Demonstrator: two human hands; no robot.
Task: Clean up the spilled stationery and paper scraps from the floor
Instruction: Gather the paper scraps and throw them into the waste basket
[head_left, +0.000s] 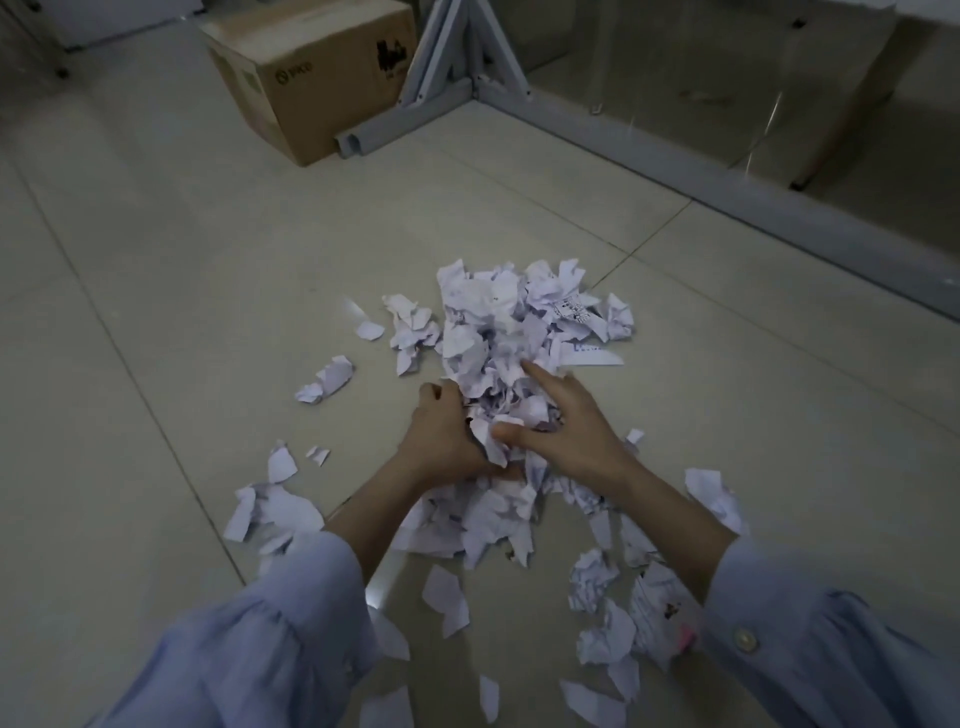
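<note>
Here we go, I'm looking down at the pile (498, 332) of crumpled white paper. It sits on the floor (156, 312) on my side of the box (311, 78), off to the box's right and well apart from it. Both hands are in at the edge of the pile farthest from the box. My left hand (447, 441) has its fingers curled into the paper, gripping a bunch of it. My right hand (566, 421) has the forefinger (540, 376) straight, pointing into the pile, and the thumb (506, 431) flat on a crumpled piece. The other fingers are buried, so I can't tell if that hand is clamped on anything. Loose scraps (447, 597) are strewn farther from the box, under and around my blue sleeves (270, 623). A grey metal frame (457, 67) stands just right of the box.
</note>
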